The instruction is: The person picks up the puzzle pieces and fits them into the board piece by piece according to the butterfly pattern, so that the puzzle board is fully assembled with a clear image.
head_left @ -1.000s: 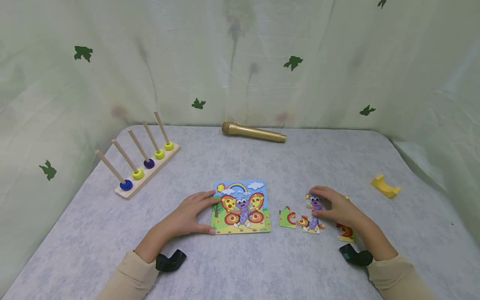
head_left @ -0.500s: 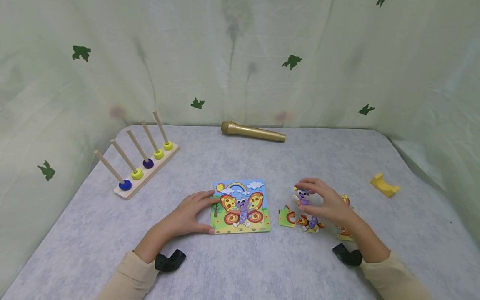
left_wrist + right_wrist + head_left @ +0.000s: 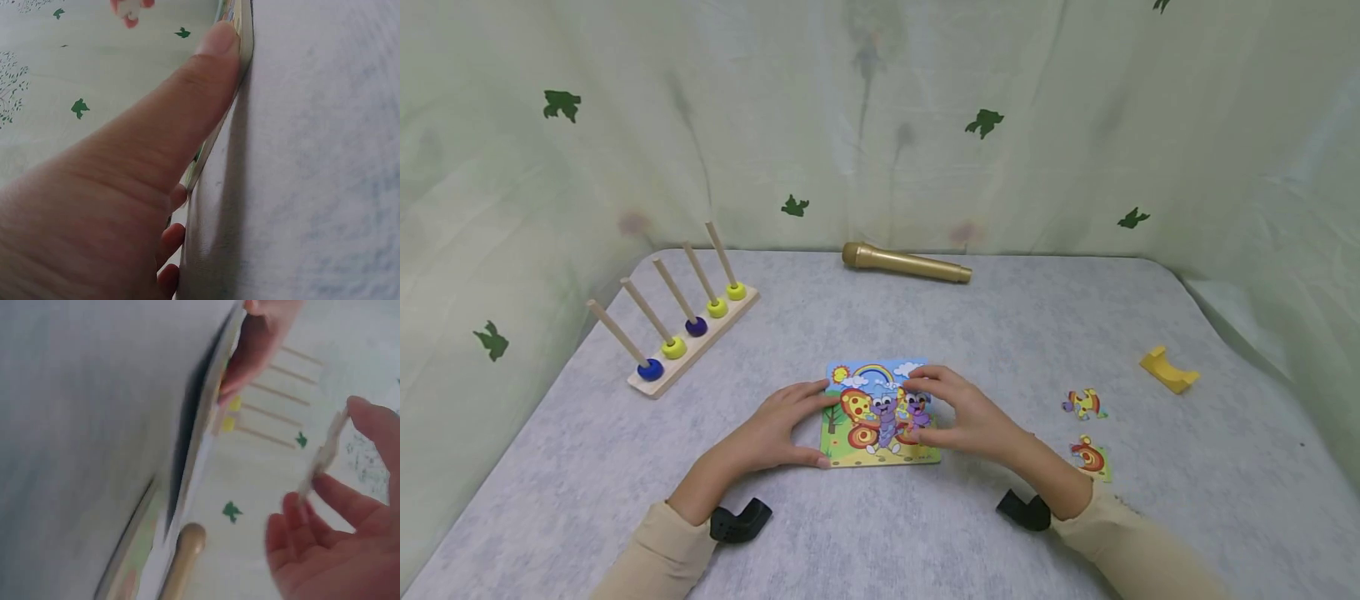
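A square butterfly puzzle board (image 3: pixel 841 442) lies flat at the middle of the table. Along its left edge rests my left hand (image 3: pixel 775 429), fingers spread, with the thumb at the lower left corner; the left wrist view shows that thumb (image 3: pixel 187 94) against the board's rim. Over the board's right half, my right hand (image 3: pixel 973 423) pinches a puzzle piece (image 3: pixel 917 407) with a purple butterfly face. In the right wrist view the piece (image 3: pixel 325 450) is edge-on between thumb and fingers, raised off the board (image 3: pixel 194 437).
Two loose puzzle pieces, one yellow and red (image 3: pixel 1086 404) and one with a red swirl (image 3: pixel 1093 460), lie right of my forearm. A wooden peg rack (image 3: pixel 700 354) stands left. A gold toy microphone (image 3: pixel 906 262) lies at the back, a yellow curved block (image 3: pixel 1168 372) at right.
My right hand has carried the face piece leftward from among the loose pieces to over the board. It now covers the two pieces beside the board. The left hand has stayed put.
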The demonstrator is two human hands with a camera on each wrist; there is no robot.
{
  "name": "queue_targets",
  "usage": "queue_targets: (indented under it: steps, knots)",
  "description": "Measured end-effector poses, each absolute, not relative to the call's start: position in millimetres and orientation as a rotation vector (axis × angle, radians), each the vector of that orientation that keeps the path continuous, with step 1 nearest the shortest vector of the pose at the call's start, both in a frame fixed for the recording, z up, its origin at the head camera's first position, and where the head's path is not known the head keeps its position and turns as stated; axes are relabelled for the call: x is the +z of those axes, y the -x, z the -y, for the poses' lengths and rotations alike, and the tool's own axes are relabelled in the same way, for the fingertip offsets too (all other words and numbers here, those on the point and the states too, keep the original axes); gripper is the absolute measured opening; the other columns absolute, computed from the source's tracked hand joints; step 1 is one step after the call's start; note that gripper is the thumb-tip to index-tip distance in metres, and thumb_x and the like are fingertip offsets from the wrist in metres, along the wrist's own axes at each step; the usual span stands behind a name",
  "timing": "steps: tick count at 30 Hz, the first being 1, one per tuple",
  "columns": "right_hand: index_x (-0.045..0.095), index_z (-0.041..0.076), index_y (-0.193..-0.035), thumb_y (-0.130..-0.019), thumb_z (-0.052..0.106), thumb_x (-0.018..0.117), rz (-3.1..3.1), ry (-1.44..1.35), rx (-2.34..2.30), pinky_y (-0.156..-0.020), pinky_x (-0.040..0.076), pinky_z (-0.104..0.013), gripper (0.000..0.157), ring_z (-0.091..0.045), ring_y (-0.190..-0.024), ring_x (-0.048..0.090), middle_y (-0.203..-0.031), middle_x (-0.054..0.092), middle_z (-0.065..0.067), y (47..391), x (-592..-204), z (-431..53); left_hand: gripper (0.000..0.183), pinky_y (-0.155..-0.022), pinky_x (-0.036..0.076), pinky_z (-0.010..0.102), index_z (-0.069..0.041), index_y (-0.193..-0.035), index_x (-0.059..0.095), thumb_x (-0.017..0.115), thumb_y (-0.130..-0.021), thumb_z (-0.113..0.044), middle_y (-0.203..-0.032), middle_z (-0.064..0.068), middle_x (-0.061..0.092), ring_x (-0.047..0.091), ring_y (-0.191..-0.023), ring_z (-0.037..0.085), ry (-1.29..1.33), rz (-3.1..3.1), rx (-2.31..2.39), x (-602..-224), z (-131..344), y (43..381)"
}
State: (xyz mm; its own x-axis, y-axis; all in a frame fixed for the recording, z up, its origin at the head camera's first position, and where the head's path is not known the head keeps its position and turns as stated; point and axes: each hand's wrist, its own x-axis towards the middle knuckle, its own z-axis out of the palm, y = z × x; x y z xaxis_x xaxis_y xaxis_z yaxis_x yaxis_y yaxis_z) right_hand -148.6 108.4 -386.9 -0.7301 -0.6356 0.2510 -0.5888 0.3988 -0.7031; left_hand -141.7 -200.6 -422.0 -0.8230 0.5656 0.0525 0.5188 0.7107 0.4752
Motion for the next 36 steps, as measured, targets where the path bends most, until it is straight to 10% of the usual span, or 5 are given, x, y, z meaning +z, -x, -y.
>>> queue_targets:
  steps: [28,36]
  knots:
    - [0.055,0.015,-0.123,-0.078,0.040,0.068,-2.692,1.163,-0.860,-0.095,0.029,-0.045,0.053,-0.020,-0.117,0.039,-0.125,0.047,-0.002,175.2,-425.7,-64.6,0.063,-0.098,0.026,0.049,-0.011,-0.130,0.046,0.054,-0.083,-0.053,-0.135,0.007,0.038,0.031,-0.125,0.026,-1.037,-2.868,0.690,-421.8,180.6,137.5]
    - [0.055,0.021,-0.124,-0.078,0.041,0.067,-2.722,1.113,-0.838,-0.095,0.024,-0.048,0.051,-0.022,-0.120,0.034,-0.128,0.044,-0.003,174.7,-425.8,-64.9,0.052,-0.098,0.021,0.053,-0.023,-0.131,0.048,0.050,-0.087,-0.050,-0.140,0.008,0.031,0.025,-0.127,0.030,-1.225,-2.817,0.632,-426.0,174.2,134.6]
